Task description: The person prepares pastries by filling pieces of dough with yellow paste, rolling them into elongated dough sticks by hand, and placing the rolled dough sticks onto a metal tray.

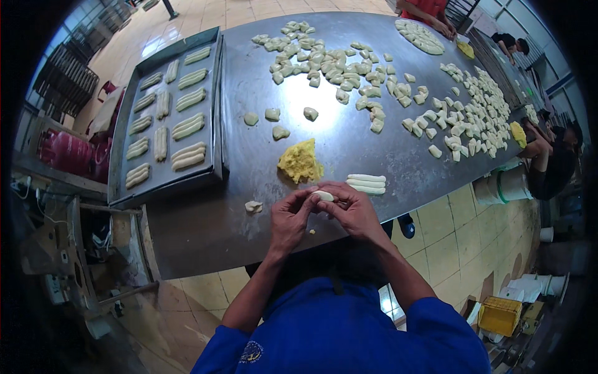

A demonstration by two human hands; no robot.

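Between the fingertips of both hands I hold a small pale piece of dough [324, 196] near the table's front edge. My left hand [291, 215] pinches it from the left, and my right hand [352, 209] has its thumb and fingers on it from the right. Just beyond my hands lies a crumbly yellow lump of filling [300, 162]. Several dough sticks [366, 184] rest side by side right of my right hand. A loose dough scrap [253, 207] is left of my left hand.
On the left, a metal tray [218, 112] holds rows of grouped dough sticks. Many dough pieces [336, 65] are scattered over the metal table [249, 181], with another heap [479, 115] at right. Co-workers in red [427, 11] and black [551, 162] are along the far and right sides.
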